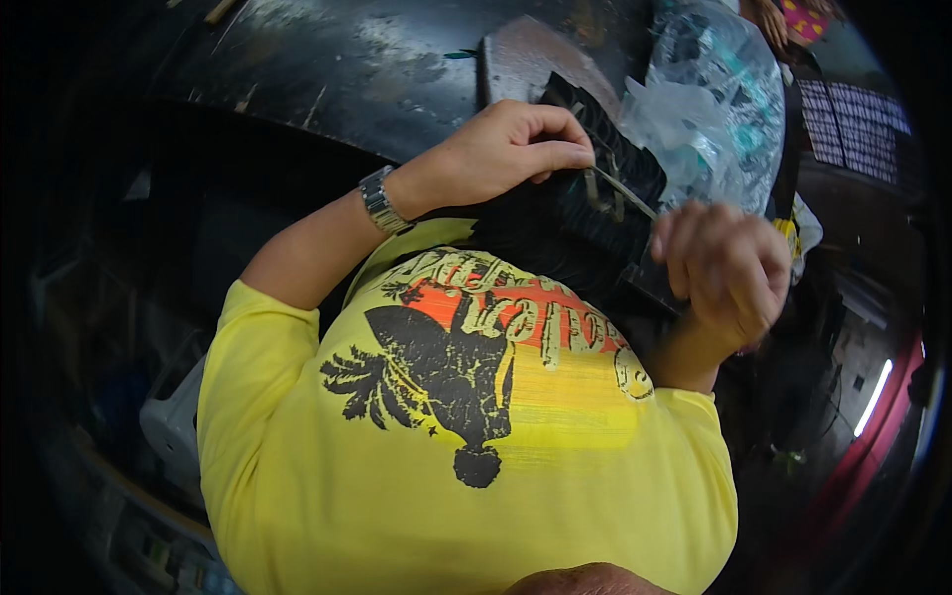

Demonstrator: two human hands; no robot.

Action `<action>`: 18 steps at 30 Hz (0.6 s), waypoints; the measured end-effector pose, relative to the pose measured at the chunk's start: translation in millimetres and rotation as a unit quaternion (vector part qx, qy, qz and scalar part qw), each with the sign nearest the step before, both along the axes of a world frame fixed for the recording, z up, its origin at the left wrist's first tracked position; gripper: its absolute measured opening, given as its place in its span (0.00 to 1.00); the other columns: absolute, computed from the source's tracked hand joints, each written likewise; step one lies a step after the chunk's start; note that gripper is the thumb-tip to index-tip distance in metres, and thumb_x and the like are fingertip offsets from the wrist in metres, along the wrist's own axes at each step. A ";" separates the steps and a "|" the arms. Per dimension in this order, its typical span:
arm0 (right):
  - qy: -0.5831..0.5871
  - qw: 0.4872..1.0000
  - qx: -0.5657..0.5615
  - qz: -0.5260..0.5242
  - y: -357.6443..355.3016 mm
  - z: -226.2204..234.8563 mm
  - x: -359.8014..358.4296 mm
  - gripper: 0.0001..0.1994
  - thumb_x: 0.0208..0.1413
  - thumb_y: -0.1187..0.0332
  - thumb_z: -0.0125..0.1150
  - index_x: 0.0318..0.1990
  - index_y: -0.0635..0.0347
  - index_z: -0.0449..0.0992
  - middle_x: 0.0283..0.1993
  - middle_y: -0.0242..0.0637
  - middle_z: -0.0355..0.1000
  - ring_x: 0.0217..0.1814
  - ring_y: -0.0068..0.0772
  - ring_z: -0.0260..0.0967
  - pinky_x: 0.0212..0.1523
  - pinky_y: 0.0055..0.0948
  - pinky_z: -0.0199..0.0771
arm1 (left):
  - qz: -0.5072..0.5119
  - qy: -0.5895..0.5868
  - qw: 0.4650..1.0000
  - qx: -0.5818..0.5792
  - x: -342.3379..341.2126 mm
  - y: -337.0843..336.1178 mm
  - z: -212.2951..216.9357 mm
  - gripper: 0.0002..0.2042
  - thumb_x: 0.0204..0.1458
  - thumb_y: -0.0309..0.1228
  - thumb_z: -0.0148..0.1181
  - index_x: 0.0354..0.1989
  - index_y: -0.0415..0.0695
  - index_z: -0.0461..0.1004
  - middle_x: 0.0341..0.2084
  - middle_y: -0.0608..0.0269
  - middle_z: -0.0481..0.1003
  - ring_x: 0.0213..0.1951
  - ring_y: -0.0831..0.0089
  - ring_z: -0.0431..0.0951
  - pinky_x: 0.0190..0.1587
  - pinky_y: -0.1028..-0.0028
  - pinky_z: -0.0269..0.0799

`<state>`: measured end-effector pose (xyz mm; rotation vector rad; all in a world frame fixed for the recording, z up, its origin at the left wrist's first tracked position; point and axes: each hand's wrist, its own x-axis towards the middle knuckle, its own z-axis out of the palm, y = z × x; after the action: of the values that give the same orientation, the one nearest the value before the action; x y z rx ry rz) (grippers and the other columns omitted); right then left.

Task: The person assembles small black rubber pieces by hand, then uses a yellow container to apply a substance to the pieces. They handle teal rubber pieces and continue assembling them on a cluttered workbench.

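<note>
My left hand [511, 154], with a metal watch on its wrist, pinches one end of a thin pale strip [625, 188] between thumb and forefinger. From there the strip slants down to the right, reaching the curled fingers of my right hand [729, 268], which is slightly blurred. Beneath both hands lies a dark heap of black strips or straps [635, 164], with a few lighter pieces among them. What exactly the strip is made of does not show.
A brown slab [531, 55] rests on the worn black table [377, 59] beyond my left hand. Clear plastic bags [714, 99] with greenish contents are piled at the far right. Another person's hand [769, 20] shows at the top right edge.
</note>
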<state>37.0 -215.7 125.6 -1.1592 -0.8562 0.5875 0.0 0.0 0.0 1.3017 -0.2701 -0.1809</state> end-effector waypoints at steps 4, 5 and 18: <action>-0.387 0.857 -0.262 -0.219 17.7 -6.9 -7.6 0.08 0.50 0.73 0.71 0.32 0.68 0.78 0.26 0.37 0.69 0.28 0.32 0.67 0.32 0.29 0.66 | -0.004 0.014 1.000 0.006 4.4 8.5 3.8 0.11 0.65 0.35 0.59 0.43 0.40 0.79 0.26 0.74 0.73 0.28 0.86 0.69 0.33 0.82 0.66; -0.463 0.795 -0.337 -0.201 17.8 -5.4 -9.7 0.09 0.49 0.73 0.72 0.32 0.68 0.77 0.26 0.38 0.69 0.29 0.34 0.67 0.34 0.30 0.66 | -0.007 0.038 0.999 0.011 3.1 7.8 5.5 0.12 0.64 0.36 0.60 0.44 0.40 0.80 0.25 0.73 0.74 0.28 0.86 0.69 0.33 0.81 0.66; -0.049 0.995 -0.063 -0.061 -12.6 -7.3 4.6 0.06 0.60 0.74 0.62 0.42 0.64 0.81 0.31 0.39 0.74 0.31 0.35 0.74 0.37 0.34 0.77 | 0.000 0.035 0.999 0.016 0.1 -1.3 3.3 0.10 0.67 0.34 0.57 0.44 0.40 0.77 0.28 0.76 0.71 0.30 0.87 0.66 0.34 0.83 0.64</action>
<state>41.7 -228.3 118.3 -1.3551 -0.8348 0.4927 0.1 -1.3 3.3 1.3251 -0.2087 -0.2307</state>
